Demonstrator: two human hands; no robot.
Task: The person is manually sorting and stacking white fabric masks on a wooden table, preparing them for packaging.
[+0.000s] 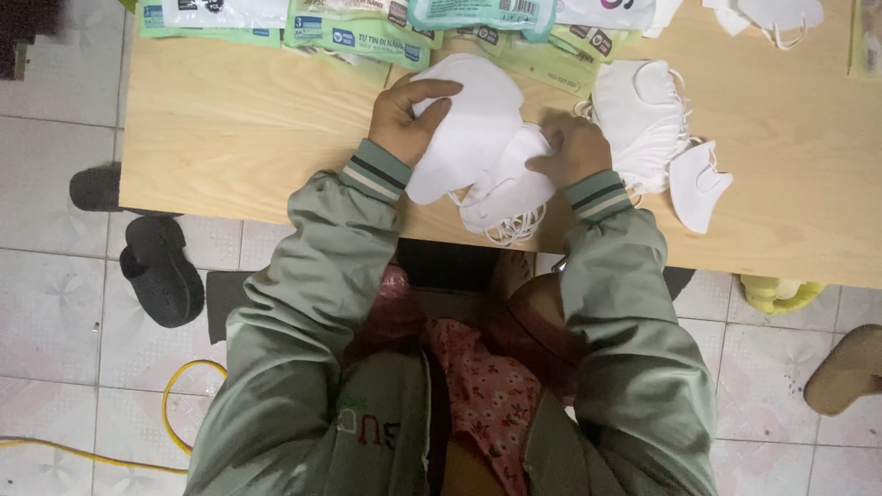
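My left hand (406, 118) grips a stack of white folded face masks (470, 124) near the front edge of the wooden table (239, 129). My right hand (574, 150) rests on a second white mask bundle (511, 188), whose ear loops hang over the table edge. Both bundles touch each other between my hands. Both sleeves are grey-green with striped cuffs.
A pile of white masks (641, 115) and one loose mask (698, 186) lie to the right. Green and white plastic packets (367, 32) line the far edge. On the tiled floor are black sandals (161, 266), a yellow cable (184, 386) and a brown shoe (850, 367).
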